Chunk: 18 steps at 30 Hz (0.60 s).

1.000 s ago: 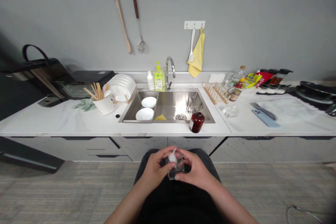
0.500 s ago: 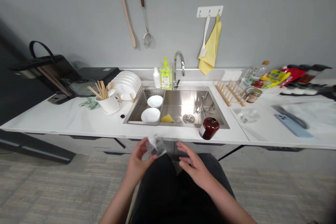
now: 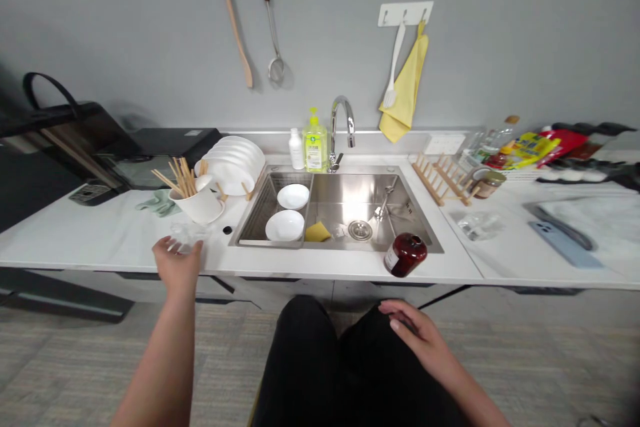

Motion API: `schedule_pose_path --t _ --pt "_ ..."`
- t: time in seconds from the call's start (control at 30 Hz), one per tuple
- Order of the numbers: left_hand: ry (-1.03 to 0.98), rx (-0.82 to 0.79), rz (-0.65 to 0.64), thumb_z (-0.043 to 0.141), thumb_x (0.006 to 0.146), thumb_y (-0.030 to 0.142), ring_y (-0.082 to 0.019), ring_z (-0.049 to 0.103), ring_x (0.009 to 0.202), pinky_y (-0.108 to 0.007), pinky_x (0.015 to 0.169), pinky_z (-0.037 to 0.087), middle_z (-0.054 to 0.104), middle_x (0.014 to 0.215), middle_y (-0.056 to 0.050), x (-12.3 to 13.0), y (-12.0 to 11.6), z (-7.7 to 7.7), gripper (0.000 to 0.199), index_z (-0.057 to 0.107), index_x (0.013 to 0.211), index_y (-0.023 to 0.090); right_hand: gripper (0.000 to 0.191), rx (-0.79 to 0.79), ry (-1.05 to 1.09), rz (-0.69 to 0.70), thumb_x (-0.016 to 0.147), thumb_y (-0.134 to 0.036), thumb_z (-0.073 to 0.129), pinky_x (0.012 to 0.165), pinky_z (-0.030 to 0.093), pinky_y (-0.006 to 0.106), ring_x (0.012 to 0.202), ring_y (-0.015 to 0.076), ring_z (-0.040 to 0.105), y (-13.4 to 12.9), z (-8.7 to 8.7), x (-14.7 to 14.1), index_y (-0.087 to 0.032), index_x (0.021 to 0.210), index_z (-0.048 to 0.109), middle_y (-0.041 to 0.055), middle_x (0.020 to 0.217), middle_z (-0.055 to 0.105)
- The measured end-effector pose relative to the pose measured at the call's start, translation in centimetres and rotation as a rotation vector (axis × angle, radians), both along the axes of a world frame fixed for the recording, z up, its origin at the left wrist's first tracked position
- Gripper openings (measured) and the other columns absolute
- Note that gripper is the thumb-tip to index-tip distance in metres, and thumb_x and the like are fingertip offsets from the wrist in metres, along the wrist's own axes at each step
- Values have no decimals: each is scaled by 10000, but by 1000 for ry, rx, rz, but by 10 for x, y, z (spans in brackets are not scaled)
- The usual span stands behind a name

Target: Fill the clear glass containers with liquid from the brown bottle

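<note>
My left hand point(image 3: 177, 263) is at the counter's front edge on the left, its fingers around a clear plastic piece point(image 3: 187, 232) that rests on or just above the counter, in front of the white chopstick holder point(image 3: 199, 205). Over my right thigh is my right hand point(image 3: 413, 327), fingers apart and holding nothing. A dark red bottle point(image 3: 406, 255) with an open neck stands at the front rim of the sink point(image 3: 437, 247), nearest to my right hand. Two white bowls point(image 3: 285, 225) sit in the basket at the sink's left, beside a yellow sponge point(image 3: 317, 232).
White plates point(image 3: 233, 163) stand in a rack behind the holder, near a green cloth point(image 3: 159, 203). The faucet point(image 3: 345, 121) rises behind the sink beside a soap bottle point(image 3: 315, 147). To the right are a wooden rack point(image 3: 443, 180), clear plastic point(image 3: 477, 224) and a blue phone point(image 3: 565, 243).
My left hand has moved from above my lap to the left counter with the clear plastic piece. My right hand has shifted right and down over my thigh.
</note>
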<state>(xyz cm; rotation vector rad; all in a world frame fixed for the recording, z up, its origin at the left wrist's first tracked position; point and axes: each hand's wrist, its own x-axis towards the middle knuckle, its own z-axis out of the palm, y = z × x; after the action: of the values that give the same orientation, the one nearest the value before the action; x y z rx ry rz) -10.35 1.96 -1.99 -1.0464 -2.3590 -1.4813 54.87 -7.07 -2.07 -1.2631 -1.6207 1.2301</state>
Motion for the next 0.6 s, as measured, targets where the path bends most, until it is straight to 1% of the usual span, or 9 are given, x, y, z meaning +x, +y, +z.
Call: schedule_pose_path --t 0.1,0.2,0.27,0.33,0.4,0.47,0.5,0.53,0.6 --pt "-130 -36 105 990 650 425 -324 739 1129 -638 1084 617 702 1306 -120 -5 15 -8 841 493 1298 225 533 0 14 -55 1014 -724 743 1088 686 579 1150 386 848 -5 10 17 -265 1258 861 167 1230 873" --pt "-120 -65 108 1004 617 446 -398 732 1277 -713 1169 563 695 1421 -149 -10 20 -12 898 496 1330 247 537 25 -14 -179 979 -737 767 996 713 557 1018 378 859 -3 15 42 -253 1186 873 153 1098 886" --pt "-97 -38 108 1008 588 488 -460 648 1449 -738 1247 499 626 1572 -189 -8 15 -14 976 479 1373 250 517 68 -50 -295 958 -734 783 927 713 524 954 366 843 6 16 65 -241 1091 866 136 998 872" --pt "2 40 119 986 596 525 -497 532 1580 -739 1321 420 532 1691 -206 3 4 -15 1019 468 1428 244 490 140 -79 -450 937 -721 797 875 694 486 897 337 804 23 18 93 -235 989 823 110 906 828" --pt "207 135 84 917 690 532 -491 497 1609 -735 1347 388 524 1708 -182 29 -10 -13 962 480 1498 245 481 254 -106 -654 905 -714 805 847 672 459 838 291 744 50 19 123 -239 951 746 69 870 755" --pt "384 192 -36 855 767 480 -468 515 1593 -735 1326 416 556 1683 -160 72 -21 -8 904 486 1562 257 519 365 -159 -876 851 -695 834 873 662 460 892 277 725 84 21 154 -241 1063 700 67 1001 732" --pt "431 215 -121 834 797 471 -471 530 1578 -734 1313 429 584 1647 -179 98 -23 -5 860 505 1555 232 606 419 -190 -969 809 -683 856 907 657 472 986 298 730 102 21 168 -232 1174 681 94 1113 728" --pt "439 228 -215 817 824 461 -473 552 1557 -727 1301 443 609 1606 -205 125 -22 -2 798 533 1523 202 750 455 -218 -1038 765 -675 871 953 651 491 1112 331 723 121 21 181 -214 1310 643 140 1258 709" --pt "419 168 -428 788 902 425 -451 564 1553 -682 1312 446 627 1572 -236 179 -14 5 664 576 1479 174 1077 415 -285 -1079 689 -680 897 1101 606 545 1340 390 657 156 21 201 -164 1549 505 240 1543 594"
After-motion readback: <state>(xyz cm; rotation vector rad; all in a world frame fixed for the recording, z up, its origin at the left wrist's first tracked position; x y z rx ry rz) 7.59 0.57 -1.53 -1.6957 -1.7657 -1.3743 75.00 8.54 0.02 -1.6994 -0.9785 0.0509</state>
